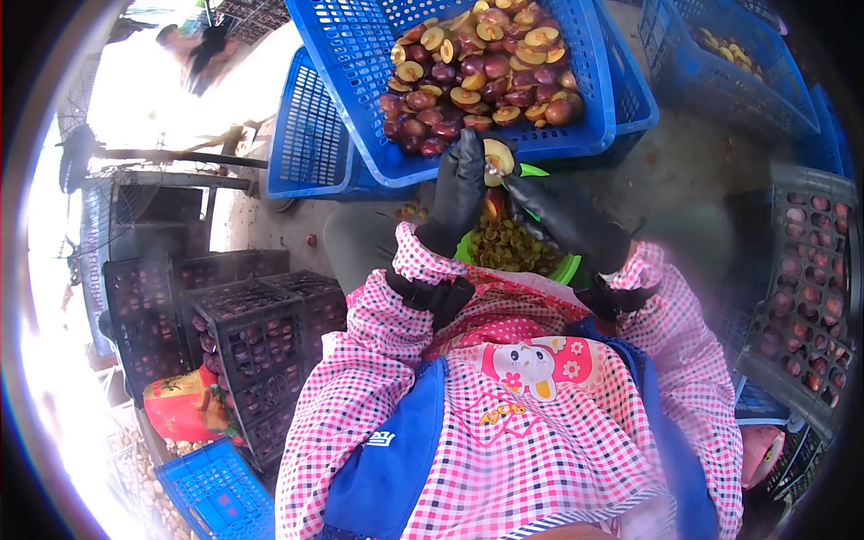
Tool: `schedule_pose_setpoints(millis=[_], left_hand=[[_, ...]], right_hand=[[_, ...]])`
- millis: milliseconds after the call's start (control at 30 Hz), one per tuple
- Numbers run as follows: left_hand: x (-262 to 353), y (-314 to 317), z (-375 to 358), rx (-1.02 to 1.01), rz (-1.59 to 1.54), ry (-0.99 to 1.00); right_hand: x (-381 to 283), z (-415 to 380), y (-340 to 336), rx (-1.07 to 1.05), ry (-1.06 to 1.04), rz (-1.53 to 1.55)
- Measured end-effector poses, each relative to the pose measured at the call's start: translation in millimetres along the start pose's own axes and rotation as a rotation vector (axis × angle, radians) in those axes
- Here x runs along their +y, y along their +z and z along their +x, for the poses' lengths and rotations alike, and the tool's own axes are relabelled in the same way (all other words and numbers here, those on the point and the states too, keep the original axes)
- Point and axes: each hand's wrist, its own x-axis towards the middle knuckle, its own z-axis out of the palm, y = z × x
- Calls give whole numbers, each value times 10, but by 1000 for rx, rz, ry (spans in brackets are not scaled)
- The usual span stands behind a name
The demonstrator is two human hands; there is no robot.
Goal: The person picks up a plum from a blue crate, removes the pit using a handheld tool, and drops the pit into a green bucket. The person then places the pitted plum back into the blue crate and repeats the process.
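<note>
My left hand (457,184), in a black glove, is closed on the edge of a cut plum half (498,158) with its pale yellow flesh facing up. My black-gloved right hand (567,220) is closed close by, its fingertips at the fruit's right side. A thin green strip shows between its fingers, but what it holds is mostly hidden. Beneath both hands, a bright green basin (567,270) in my lap contains many small plum pits or scraps (513,250). Just beyond my hands, halved plums (486,76) fill part of a blue crate (351,67).
That crate rests on another blue crate (306,135). Black crates of plums (261,333) stand to the left, with another crate (810,288) at right. Further blue crates (729,90) are at upper right. A red-yellow bag (184,405) lies at lower left. Someone (202,54) is in the background.
</note>
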Motion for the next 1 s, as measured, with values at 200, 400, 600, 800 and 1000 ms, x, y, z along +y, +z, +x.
schedule_pose_setpoints(millis=[200,400,600,800,1000], left_hand=[[-5,150,149,2,-24,132],[301,-426,343,540,43,49],[1506,-1215,431,650,1662,509],[621,-389,1388,-45,1571,20],[-421,-1035,2095,-115,1587,384]], right_hand=[[-166,-96,-25,-474,416,1177],[-39,-43,-56,-384,183,600],[-15,-97,138,-155,-109,-111],[-250,-59,-81,-129,-30,141],[-162,-45,-124,-30,-28,166]])
